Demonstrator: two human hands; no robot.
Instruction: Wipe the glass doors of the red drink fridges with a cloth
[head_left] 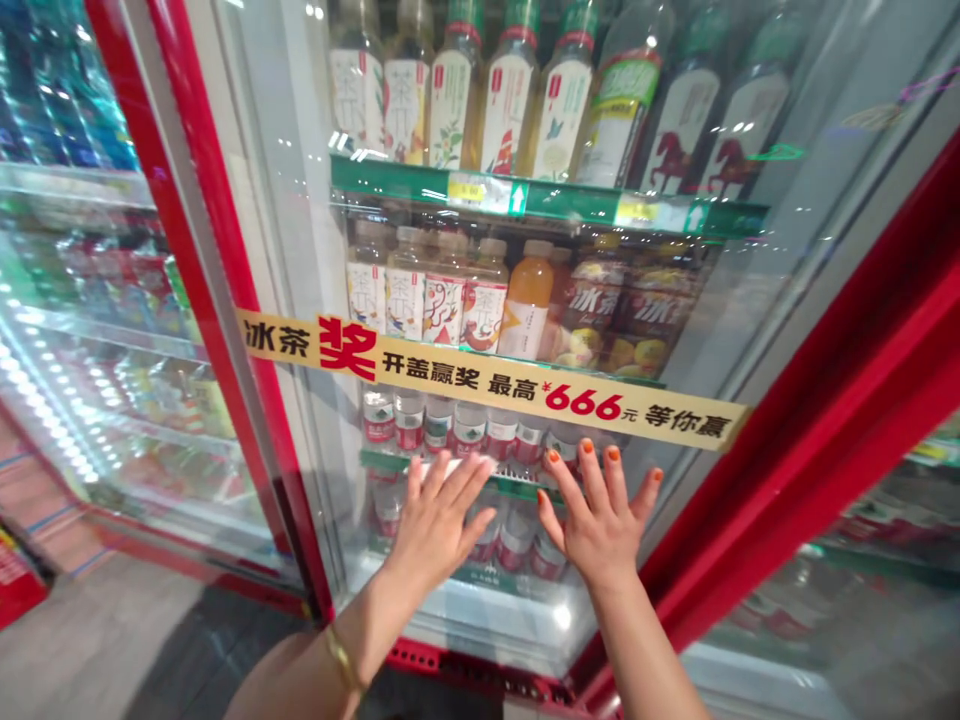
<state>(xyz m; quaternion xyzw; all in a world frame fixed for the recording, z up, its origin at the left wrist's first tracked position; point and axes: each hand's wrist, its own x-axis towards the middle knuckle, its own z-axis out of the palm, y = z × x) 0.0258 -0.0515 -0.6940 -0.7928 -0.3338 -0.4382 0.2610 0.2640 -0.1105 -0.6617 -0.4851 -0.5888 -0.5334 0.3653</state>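
Both of my hands are raised in front of the glass door [300, 250] of a red-framed drinks fridge. My left hand [436, 520], with a gold bangle [343, 660] on the wrist, has its fingers stretched out and holds nothing. To its right, my right hand [602, 525] is spread wide, orange nails showing, also holding nothing. Whether the palms touch the glass I cannot tell. A yellow promotional strip [480, 375] crosses the door just above my fingertips. Behind the glass, small water bottles [469, 425] stand on a lower shelf, partly hidden by the strip and my hands.
Upper shelves hold tea bottles [510, 100], an orange drink bottle [529, 300] and dark iced-tea bottles [592, 310]. Another lit fridge [150, 370] stands at left, and a red door frame [825, 390] runs along the right. Grey floor [172, 640] shows at lower left.
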